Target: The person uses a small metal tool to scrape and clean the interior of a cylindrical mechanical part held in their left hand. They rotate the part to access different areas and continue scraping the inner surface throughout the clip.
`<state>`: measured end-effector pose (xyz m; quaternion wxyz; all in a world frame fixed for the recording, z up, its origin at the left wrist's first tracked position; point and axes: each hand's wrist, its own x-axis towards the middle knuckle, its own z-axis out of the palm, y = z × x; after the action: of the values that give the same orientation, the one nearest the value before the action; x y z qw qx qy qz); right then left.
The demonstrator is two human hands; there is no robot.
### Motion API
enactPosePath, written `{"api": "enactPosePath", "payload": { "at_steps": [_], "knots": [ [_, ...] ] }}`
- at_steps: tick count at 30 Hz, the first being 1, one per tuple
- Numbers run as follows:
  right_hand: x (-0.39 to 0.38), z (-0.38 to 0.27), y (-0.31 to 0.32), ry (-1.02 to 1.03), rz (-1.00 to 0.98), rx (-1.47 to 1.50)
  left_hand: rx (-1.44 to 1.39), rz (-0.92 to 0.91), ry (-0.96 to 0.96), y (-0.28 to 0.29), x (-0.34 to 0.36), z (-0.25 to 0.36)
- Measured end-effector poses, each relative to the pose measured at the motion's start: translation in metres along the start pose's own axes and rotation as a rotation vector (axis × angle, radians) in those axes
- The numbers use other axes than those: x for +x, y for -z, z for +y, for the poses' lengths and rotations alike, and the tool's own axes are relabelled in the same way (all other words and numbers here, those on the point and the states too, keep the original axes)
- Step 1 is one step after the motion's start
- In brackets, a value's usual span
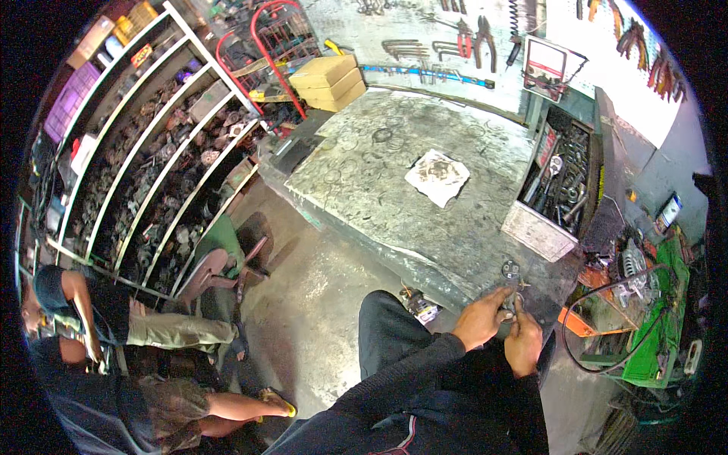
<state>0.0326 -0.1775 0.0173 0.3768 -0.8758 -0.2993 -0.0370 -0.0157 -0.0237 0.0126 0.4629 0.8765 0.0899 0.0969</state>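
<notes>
At the right front corner of the worn metal workbench [402, 205], my left hand [482, 322] and my right hand [523, 341] are closed together on a small grey metal part [513, 302], their fingertips covering much of it. Just above them a small dark part with holes [509, 269] lies on the bench top. Farther back on the bench is a grimy white cloth or paper [436, 176].
A toolbox of sockets and wrenches [560, 167] sits on the bench's right, a green machine [648, 341] with a hose beyond. Yellow boxes [326, 76] and a tool wall [440, 42] are behind. Left are a parts rack [152, 129] and two people [91, 318], [106, 402].
</notes>
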Motion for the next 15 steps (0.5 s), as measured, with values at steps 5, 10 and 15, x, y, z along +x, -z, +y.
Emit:
{"api": "enactPosePath", "payload": {
  "at_steps": [5,10,15],
  "knots": [
    [-0.042,-0.005,0.024,-0.072,-0.141,-0.107,-0.035,0.068,0.012,-0.007,-0.003,0.002],
    [-0.011,0.002,-0.005,-0.003,-0.007,-0.146,-0.099,0.039,0.132,-0.003,-0.002,0.013],
    [-0.029,-0.01,0.016,-0.077,-0.032,-0.127,-0.042,0.133,0.017,-0.017,-0.008,-0.002]
  ]
}}
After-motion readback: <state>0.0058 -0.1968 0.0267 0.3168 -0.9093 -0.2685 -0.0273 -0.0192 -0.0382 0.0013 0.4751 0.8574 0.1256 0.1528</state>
